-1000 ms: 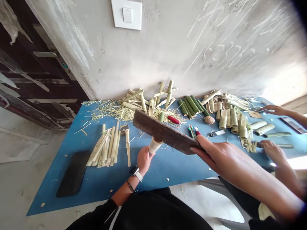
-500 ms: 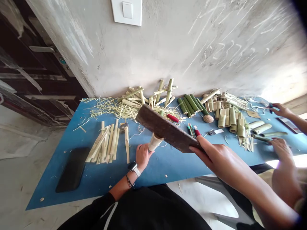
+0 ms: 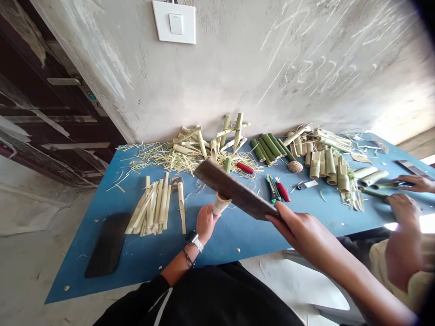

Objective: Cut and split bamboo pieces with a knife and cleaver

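My left hand (image 3: 205,224) is closed around a pale bamboo piece (image 3: 221,204), held over the blue table. In my right hand (image 3: 299,226) is a cleaver (image 3: 234,188) with a broad, dark, worn blade; its handle is hidden in my fist. The blade lies across the upper end of the bamboo piece, covering part of it, and I cannot tell whether it has cut in. A green bamboo end (image 3: 227,164) shows just behind the blade. Left of my left hand lie a split bamboo strip (image 3: 181,203) and a row of pale bamboo sticks (image 3: 152,206).
A black slab (image 3: 107,244) rests at the table's left. Behind are bamboo shavings (image 3: 152,156), a red-handled tool (image 3: 244,168), cutters (image 3: 273,188), green bamboo tubes (image 3: 270,146) and a twine ball (image 3: 295,167). At right, a co-worker's hands (image 3: 404,210) hold green bamboo and a dark tool.
My view has shifted slightly. My hands keep hold of the bamboo piece and the cleaver, nearly unmoved relative to each other. The co-worker's far hand has come nearer the green bamboo with a tool.
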`<state>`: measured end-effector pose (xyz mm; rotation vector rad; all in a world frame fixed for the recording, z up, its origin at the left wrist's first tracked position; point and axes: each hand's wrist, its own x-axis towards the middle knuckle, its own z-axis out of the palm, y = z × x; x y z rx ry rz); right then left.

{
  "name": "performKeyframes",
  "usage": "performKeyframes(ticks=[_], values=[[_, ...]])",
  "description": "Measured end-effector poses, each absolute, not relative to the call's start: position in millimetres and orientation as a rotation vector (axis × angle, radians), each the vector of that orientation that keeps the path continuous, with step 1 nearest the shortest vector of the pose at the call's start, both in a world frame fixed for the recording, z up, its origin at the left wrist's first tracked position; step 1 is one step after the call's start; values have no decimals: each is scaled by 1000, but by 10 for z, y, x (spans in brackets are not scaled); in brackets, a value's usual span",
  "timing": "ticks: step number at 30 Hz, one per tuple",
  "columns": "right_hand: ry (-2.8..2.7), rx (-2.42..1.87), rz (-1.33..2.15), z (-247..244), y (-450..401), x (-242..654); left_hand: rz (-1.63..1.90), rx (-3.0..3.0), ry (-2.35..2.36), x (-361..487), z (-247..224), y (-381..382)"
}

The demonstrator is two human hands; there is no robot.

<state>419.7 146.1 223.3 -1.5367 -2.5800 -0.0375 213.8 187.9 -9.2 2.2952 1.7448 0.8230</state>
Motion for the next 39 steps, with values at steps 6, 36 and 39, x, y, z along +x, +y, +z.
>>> performKeyframes(ticks=[6, 36, 39], values=[[-2604, -1558, 89, 2119, 1510, 4216, 808, 2310, 1721, 2195, -225, 1846], [-2568, -1439, 14, 2039, 1501, 4275, 1493, 1895, 729, 1841, 2200, 2418], [-2584, -1414, -15, 2056, 1510, 4297, 1512, 1858, 699, 1857, 2168, 2408]])
